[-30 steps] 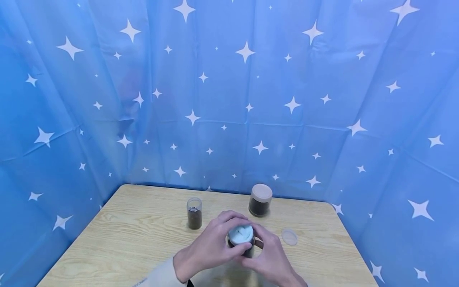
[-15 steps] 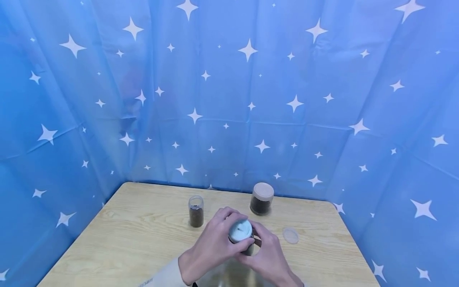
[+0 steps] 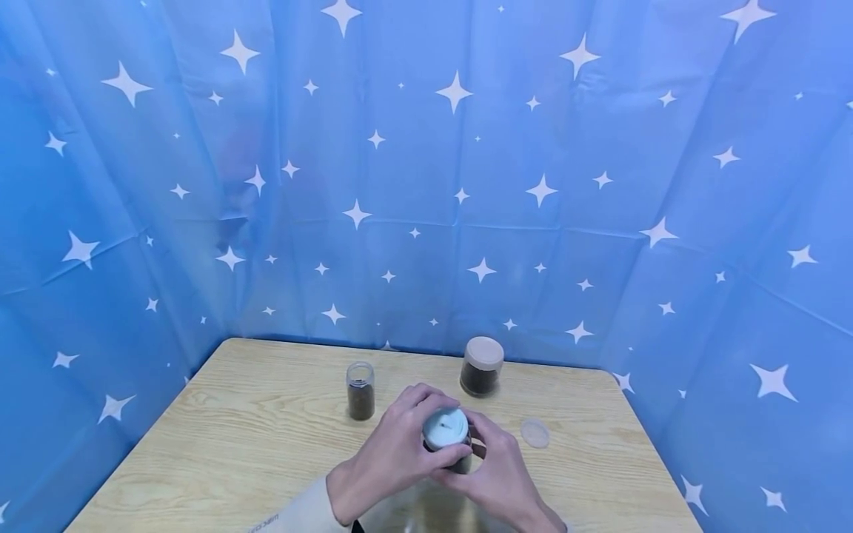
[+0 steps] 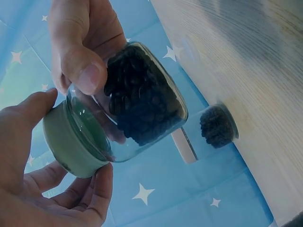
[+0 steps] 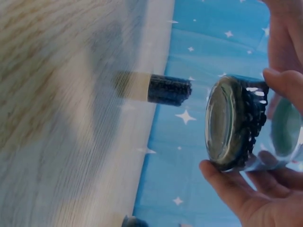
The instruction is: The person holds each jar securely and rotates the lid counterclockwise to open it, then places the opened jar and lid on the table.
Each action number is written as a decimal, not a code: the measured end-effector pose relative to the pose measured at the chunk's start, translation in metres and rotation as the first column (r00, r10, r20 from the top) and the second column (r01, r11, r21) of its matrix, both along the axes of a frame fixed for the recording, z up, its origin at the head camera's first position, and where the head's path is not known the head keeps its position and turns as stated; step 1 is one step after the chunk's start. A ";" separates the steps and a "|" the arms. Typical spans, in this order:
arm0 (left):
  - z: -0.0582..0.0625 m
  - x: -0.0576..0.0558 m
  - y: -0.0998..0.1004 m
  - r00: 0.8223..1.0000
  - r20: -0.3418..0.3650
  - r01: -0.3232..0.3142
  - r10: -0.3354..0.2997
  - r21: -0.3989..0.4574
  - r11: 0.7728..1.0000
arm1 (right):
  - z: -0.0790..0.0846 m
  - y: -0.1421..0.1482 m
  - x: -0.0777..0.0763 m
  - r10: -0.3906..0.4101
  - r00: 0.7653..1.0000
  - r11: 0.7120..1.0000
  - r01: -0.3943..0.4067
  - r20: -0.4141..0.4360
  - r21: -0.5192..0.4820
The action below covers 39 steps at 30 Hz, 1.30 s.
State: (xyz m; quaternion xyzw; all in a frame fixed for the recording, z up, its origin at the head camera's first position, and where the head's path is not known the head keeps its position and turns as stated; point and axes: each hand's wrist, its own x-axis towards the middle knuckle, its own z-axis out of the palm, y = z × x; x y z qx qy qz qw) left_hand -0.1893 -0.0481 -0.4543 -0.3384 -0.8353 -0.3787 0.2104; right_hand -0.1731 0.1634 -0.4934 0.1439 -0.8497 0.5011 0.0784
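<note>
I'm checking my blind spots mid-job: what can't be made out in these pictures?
Head: most of the held jar, hidden by the left hand and right hand.
Head: the dark mark atop the green lid, too small to identify.
Head: the sleeve lettering, too small to read.
Right wrist: the dark object, cut off by the bottom edge.

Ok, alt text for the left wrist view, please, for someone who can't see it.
The left hand grips the pale green lid on a clear jar part-filled with dark bean-like pieces, while the right hand holds the jar's body. Behind, a second lidded jar stands on the wooden table, before a blue, star-patterned curtain.
</note>
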 end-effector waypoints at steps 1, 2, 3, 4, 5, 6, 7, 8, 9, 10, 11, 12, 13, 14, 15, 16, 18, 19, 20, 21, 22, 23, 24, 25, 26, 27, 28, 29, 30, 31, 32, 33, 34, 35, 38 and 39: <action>0.000 0.000 0.000 1.000 0.009 0.003 -0.003 -0.003 1.000 | 0.000 0.001 0.000 0.001 1.000 1.000 -0.001 0.013 -0.002; 0.001 -0.001 -0.001 1.000 0.016 0.006 -0.006 -0.007 1.000 | 0.000 0.001 0.000 0.002 1.000 1.000 -0.002 0.021 -0.004; 0.001 -0.001 -0.001 1.000 0.024 0.009 -0.008 -0.012 1.000 | 0.000 0.002 0.000 0.004 1.000 1.000 -0.004 0.029 -0.007; 0.001 -0.001 -0.001 1.000 0.030 0.011 -0.010 -0.016 1.000 | -0.001 0.002 -0.001 0.008 0.999 1.000 -0.007 0.037 -0.012; 0.001 -0.001 -0.002 0.999 0.032 0.013 -0.013 -0.022 1.000 | -0.001 0.002 -0.001 0.015 0.999 1.000 -0.014 0.043 -0.019; 0.001 -0.001 -0.002 0.999 0.032 0.017 -0.016 -0.028 0.999 | -0.001 0.003 -0.002 0.025 0.999 0.999 -0.023 0.048 -0.026; 0.002 -0.002 -0.003 0.999 0.031 0.023 -0.022 -0.031 0.999 | -0.002 0.004 -0.002 0.036 0.998 0.999 -0.034 0.055 -0.034; 0.002 -0.003 -0.004 0.999 0.031 0.034 -0.033 -0.032 0.999 | -0.001 0.005 -0.002 0.047 0.997 0.998 -0.044 0.062 -0.041; 0.002 -0.004 -0.005 0.998 0.031 0.046 -0.045 -0.032 0.998 | -0.001 0.005 -0.003 0.059 0.996 0.997 -0.055 0.071 -0.050; 0.002 -0.005 -0.006 0.998 0.032 0.063 -0.062 -0.033 0.998 | -0.001 0.006 -0.003 0.071 0.994 0.996 -0.067 0.080 -0.060; 0.001 -0.006 -0.007 0.996 0.032 0.082 -0.081 -0.033 0.996 | -0.001 0.008 -0.003 0.085 0.993 0.995 -0.080 0.087 -0.066; 0.001 -0.008 -0.008 0.994 0.032 0.102 -0.101 -0.034 0.994 | -0.001 0.009 -0.004 0.097 0.991 0.993 -0.091 0.095 -0.072; 0.001 -0.009 -0.009 0.992 0.034 0.124 -0.123 -0.035 0.992 | 0.000 0.010 -0.004 0.110 0.988 0.992 -0.102 0.104 -0.079; 0.001 -0.010 -0.010 0.988 0.041 0.148 -0.146 -0.039 0.988 | 0.000 0.012 -0.004 0.124 0.986 0.990 -0.115 0.110 -0.084; 0.001 -0.012 -0.011 0.985 0.047 0.169 -0.167 -0.046 0.985 | 0.000 0.014 -0.004 0.137 0.984 0.988 -0.128 0.115 -0.088; 0.002 -0.013 -0.013 0.981 0.057 0.191 -0.188 -0.054 0.980 | 0.000 0.015 -0.005 0.153 0.981 0.985 -0.142 0.120 -0.094; 0.002 -0.015 -0.015 0.971 0.075 0.231 -0.226 -0.067 0.971 | 0.000 0.019 -0.005 0.187 0.975 0.979 -0.175 0.122 -0.103; 0.003 -0.016 -0.016 0.966 0.087 0.250 -0.244 -0.070 0.966 | 0.000 0.020 -0.005 0.206 0.971 0.975 -0.193 0.122 -0.110; 0.003 -0.017 -0.018 0.960 0.100 0.269 -0.261 -0.073 0.960 | 0.000 0.022 -0.005 0.221 0.968 0.971 -0.208 0.121 -0.115; 0.003 -0.018 -0.019 0.955 0.107 0.286 -0.278 -0.074 0.955 | 0.000 0.023 -0.006 0.235 0.965 0.968 -0.221 0.120 -0.121; 0.003 -0.019 -0.020 0.949 0.116 0.302 -0.293 -0.073 0.950 | -0.001 0.025 -0.006 0.250 0.961 0.964 -0.235 0.116 -0.125; 0.004 -0.019 -0.021 0.944 0.120 0.316 -0.307 -0.074 0.946 | -0.001 0.027 -0.006 0.263 0.958 0.960 -0.248 0.113 -0.128; 0.004 -0.019 -0.022 0.939 0.123 0.331 -0.320 -0.074 0.941 | -0.001 0.028 -0.007 0.275 0.955 0.957 -0.260 0.114 -0.132; 0.004 -0.020 -0.022 0.935 0.125 0.342 -0.331 -0.075 0.937 | -0.001 0.030 -0.007 0.284 0.952 0.954 -0.268 0.113 -0.135; 0.005 -0.020 -0.023 0.932 0.121 0.352 -0.342 -0.078 0.933 | -0.001 0.031 -0.007 0.292 0.950 0.951 -0.276 0.113 -0.136; 0.005 -0.020 -0.023 0.929 0.113 0.361 -0.351 -0.083 0.929 | -0.001 0.032 -0.008 0.301 0.947 0.949 -0.285 0.109 -0.137; 0.005 -0.020 -0.023 0.928 0.102 0.368 -0.359 -0.089 0.926 | -0.002 0.033 -0.008 0.310 0.945 0.946 -0.295 0.104 -0.137; 0.005 -0.020 -0.023 0.926 0.083 0.376 -0.369 -0.094 0.922 | -0.001 0.034 -0.008 0.319 0.943 0.943 -0.304 0.098 -0.138; 0.005 -0.021 -0.023 0.923 0.063 0.383 -0.379 -0.100 0.918 | -0.002 0.035 -0.008 0.325 0.941 0.940 -0.312 0.090 -0.138; 0.005 -0.021 -0.023 0.921 0.044 0.390 -0.387 -0.107 0.915 | -0.002 0.035 -0.008 0.332 0.940 0.938 -0.320 0.082 -0.136; 0.005 -0.021 -0.023 0.918 0.025 0.396 -0.396 -0.113 0.911 | -0.002 0.036 -0.008 0.338 0.938 0.936 -0.326 0.073 -0.134; 0.005 -0.022 -0.022 0.916 0.008 0.400 -0.402 -0.119 0.909 | -0.002 0.037 -0.008 0.343 0.937 0.934 -0.333 0.064 -0.130; 0.006 -0.022 -0.022 0.913 -0.005 0.404 -0.408 -0.124 0.906 | -0.002 0.037 -0.008 0.347 0.936 0.933 -0.338 0.056 -0.126; 0.006 -0.022 -0.022 0.910 -0.012 0.409 -0.414 -0.127 0.904 | -0.002 0.037 -0.009 0.349 0.936 0.932 -0.341 0.051 -0.125; 0.007 -0.023 -0.021 0.905 -0.024 0.417 -0.424 -0.137 0.898 | -0.002 0.038 -0.009 0.357 0.933 0.929 -0.350 0.039 -0.124; 0.007 -0.023 -0.020 0.904 -0.028 0.420 -0.427 -0.139 0.897 | -0.002 0.038 -0.009 0.361 0.932 0.927 -0.355 0.035 -0.123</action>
